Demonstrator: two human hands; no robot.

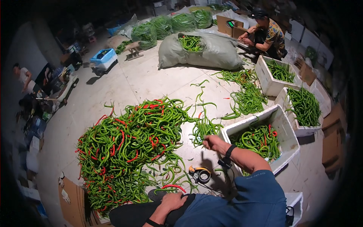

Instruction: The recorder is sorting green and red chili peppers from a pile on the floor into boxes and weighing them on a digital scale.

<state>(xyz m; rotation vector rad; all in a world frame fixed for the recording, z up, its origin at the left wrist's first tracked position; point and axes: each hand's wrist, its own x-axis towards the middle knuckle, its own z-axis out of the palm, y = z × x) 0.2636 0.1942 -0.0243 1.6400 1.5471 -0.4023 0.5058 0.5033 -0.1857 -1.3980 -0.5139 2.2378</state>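
Note:
My left hand point(173, 201) rests on my dark-trousered knee, close to a red chilli pepper point(174, 186). My right hand point(214, 143) reaches out with bent fingers above the floor, beside a small heap of green chilli peppers point(206, 128); I cannot tell whether anything is between its fingertips. To the left spreads a large pile of mixed green and red chillies point(133, 136). Under my right forearm stands a white foam box point(286, 133), partly filled with green peppers point(259, 142) and a few red ones.
A yellow-and-black device point(200, 173) with a round ring lies on the floor. Two foam boxes of green chillies point(279, 71) point(305, 106) stand right. Beyond are a stuffed sack point(198, 56), bagged peppers point(161, 27) and a crouching person point(266, 35). Cardboard point(71, 198) lies left.

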